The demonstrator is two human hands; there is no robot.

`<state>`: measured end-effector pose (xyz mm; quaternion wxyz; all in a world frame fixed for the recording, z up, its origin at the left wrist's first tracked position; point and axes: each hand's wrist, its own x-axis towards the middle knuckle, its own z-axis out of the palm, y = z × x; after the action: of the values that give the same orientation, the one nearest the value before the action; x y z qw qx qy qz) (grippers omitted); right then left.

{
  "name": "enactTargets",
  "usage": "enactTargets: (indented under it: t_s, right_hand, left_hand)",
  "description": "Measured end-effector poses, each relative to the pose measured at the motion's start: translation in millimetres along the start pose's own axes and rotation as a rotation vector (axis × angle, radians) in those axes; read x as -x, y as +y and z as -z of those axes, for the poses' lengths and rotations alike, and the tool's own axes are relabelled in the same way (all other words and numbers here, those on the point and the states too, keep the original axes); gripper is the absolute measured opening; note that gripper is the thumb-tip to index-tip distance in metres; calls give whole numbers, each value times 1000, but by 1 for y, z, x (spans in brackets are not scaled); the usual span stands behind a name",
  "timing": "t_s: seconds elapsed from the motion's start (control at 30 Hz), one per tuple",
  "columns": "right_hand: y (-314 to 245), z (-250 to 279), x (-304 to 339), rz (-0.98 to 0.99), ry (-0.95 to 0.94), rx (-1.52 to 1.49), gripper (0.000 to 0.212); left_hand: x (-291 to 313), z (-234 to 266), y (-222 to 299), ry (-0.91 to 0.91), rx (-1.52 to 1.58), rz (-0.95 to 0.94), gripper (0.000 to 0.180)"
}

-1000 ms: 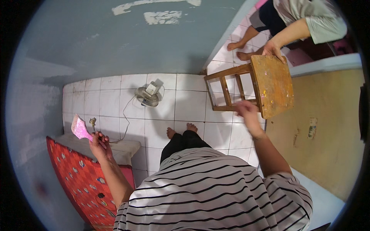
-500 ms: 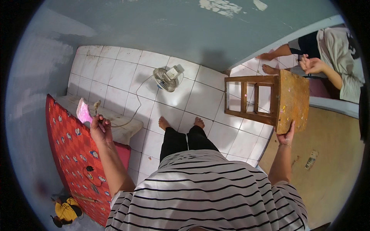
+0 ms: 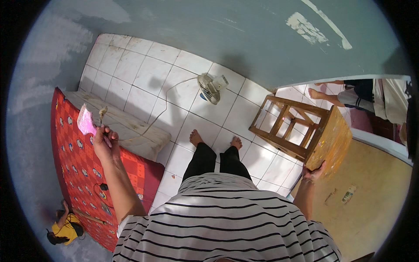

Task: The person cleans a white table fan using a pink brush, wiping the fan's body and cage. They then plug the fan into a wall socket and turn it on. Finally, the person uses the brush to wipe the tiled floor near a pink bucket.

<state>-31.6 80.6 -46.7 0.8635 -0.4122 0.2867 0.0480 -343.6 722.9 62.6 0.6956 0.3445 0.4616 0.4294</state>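
In my left hand (image 3: 104, 142) is a pink paintbrush (image 3: 87, 122), its broad bristle end smeared with pink and white and pointing up to the left. A small yellowish-brown thing (image 3: 103, 112) shows just above those fingers; I cannot tell what it is or whether I hold it. My right hand (image 3: 314, 171) grips the near edge of a wooden stool's seat. The stool (image 3: 334, 142) is tipped on its side, with its paint-spotted seat facing right and its legs pointing left. Part of that hand is hidden by the seat.
A small fan (image 3: 209, 88) with a cord stands on the white tiles (image 3: 144, 67). At left are a red patterned mattress (image 3: 83, 161) and a pale pad (image 3: 135, 126); a person in yellow (image 3: 67, 229) is beyond. Another person's legs (image 3: 327, 97) show in the doorway, near a tan door (image 3: 366, 187).
The stool has tilted clockwise, its seat end dropping lower in the view, with my right hand still on it. The left hand has moved left with the brush. The doorway person's raised hand is gone.
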Motion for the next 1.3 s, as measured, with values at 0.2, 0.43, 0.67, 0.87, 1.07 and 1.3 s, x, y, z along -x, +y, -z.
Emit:
enactTargets:
  t_s: [0.2,0.43,0.67,0.87,1.07,1.3]
  right_hand:
    - [56,-58,76,-42,34,4,56]
    - [67,-96,107,-352,7,276,75]
    - [78,-128,139,-910,-51,563,100]
    - [165,-177,119,-691,-496,1396,44]
    - [350,-219,-42,-564,-269,1270,85]
    - [524,-234,-149,-153,61,1476,120]
  left_hand:
    - [-25,-18,16,-39,2,-58,5]
    - [-58,7,6,-6,6,9,7]
    - [-59,40,-10,85,-5,44,10]
    - [-66,67,-26,132,17,45,10]
    - [-58,77,-39,197,-22,72,8]
    - [-51,98,-66,246,-114,63,10]
